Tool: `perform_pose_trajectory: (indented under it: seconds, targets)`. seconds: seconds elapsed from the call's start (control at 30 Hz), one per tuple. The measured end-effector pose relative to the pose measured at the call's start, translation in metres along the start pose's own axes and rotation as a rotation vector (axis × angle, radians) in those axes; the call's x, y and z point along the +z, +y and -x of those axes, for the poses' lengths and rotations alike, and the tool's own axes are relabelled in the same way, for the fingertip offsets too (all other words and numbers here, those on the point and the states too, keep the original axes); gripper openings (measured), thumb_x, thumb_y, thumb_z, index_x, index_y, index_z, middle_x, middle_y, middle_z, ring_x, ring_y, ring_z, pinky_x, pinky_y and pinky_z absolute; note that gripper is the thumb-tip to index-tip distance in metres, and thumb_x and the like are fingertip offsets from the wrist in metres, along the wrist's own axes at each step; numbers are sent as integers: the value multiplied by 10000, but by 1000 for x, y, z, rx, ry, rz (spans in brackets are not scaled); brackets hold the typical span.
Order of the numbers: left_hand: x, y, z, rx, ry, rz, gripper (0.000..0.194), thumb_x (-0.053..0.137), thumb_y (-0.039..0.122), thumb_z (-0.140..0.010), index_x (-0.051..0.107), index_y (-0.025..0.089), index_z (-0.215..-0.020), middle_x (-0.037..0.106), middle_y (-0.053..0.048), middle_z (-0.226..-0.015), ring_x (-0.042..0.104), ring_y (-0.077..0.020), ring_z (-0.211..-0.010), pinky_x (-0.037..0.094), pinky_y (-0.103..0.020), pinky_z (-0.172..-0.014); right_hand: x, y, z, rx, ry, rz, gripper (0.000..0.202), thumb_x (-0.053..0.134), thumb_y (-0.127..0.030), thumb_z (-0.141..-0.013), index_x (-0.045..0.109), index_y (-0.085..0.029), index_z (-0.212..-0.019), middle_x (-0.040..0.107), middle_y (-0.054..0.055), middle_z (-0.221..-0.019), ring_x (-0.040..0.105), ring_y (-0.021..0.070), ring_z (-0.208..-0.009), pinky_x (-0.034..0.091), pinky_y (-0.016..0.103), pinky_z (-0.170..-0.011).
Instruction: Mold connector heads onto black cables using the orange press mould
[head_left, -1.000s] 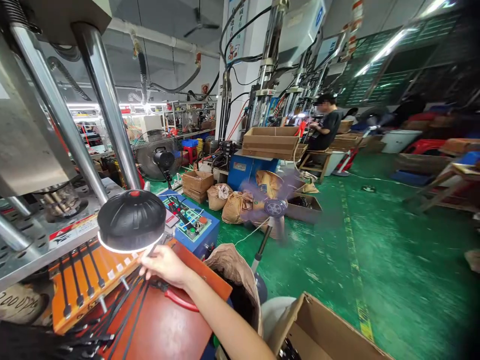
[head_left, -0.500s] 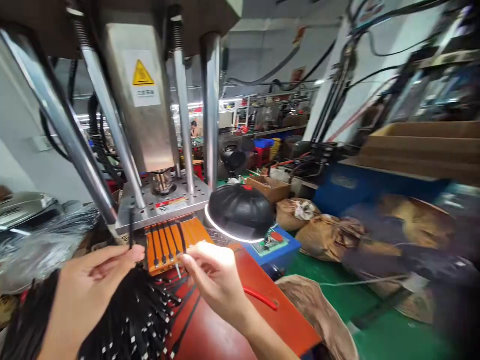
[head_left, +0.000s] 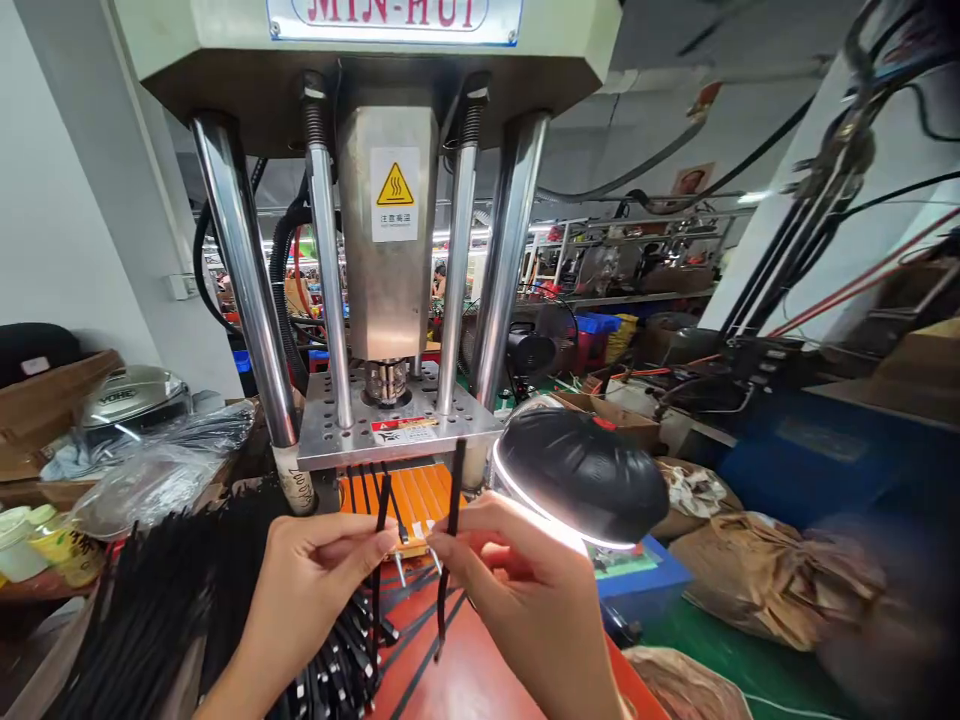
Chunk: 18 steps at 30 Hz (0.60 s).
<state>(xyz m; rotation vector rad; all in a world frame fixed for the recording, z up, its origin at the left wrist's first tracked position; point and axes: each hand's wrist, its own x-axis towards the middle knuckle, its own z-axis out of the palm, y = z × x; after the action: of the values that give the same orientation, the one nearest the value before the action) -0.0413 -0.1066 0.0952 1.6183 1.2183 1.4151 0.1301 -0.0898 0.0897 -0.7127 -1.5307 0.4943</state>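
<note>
My left hand pinches a thin black strip that hangs upright between thumb and fingers. Another black strip, also near upright, is gripped by my right hand, just to the right. Both hands are in front of an orange slotted plate, which holds several black strips in its left slots. Over the plate's rear is the metal platen of a press. A large pile of black strips with pale-tipped ends lies at the left, partly behind my left hand.
A black lamp with a glowing rim hangs right of the press, above a blue box. Steel columns flank the press. Bottles and plastic bags are at the left. Brown sacks lie at the right.
The view has swung left, so the press is more central. Both hands appear closer together, and fewer strips show in the plate. A strip now stands clearly in my right hand.
</note>
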Motion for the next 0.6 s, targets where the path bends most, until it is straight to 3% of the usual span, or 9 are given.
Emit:
perform_pose_trajectory:
  seconds: [0.3, 0.47, 0.6]
  targets:
    - [-2, 2, -5, 79, -85, 56, 117, 734, 280, -759, 774, 261, -868, 745, -59, -939, 710, -217, -840, 594, -257, -715, 14, 9, 14, -207, -141, 249, 206, 606, -294, -908, 704, -203, -752, 509, -3, -565, 439, 104, -459, 387, 223, -434]
    - [-1, -6, -5, 62, -75, 154, 91, 762, 276, -743, 777, 261, -832, 745, -50, -937, 697, -203, -870, 572, -268, -792, 31, 22, 28, -108, -178, 101, 182, 596, -268, -920, 726, -196, -815, 566, 16, -644, 488, 106, -520, 406, 209, -488]
    - [5, -16, -8, -1, 70, 341, 123, 771, 313, -741, 768, 264, -854, 743, -33, -959, 690, -196, -906, 565, -283, -825, 40, 39, 57, -34, -173, 55, 194, 595, -264, -918, 721, -180, -796, 574, 14, -641, 516, 106, -545, 393, 197, -502]
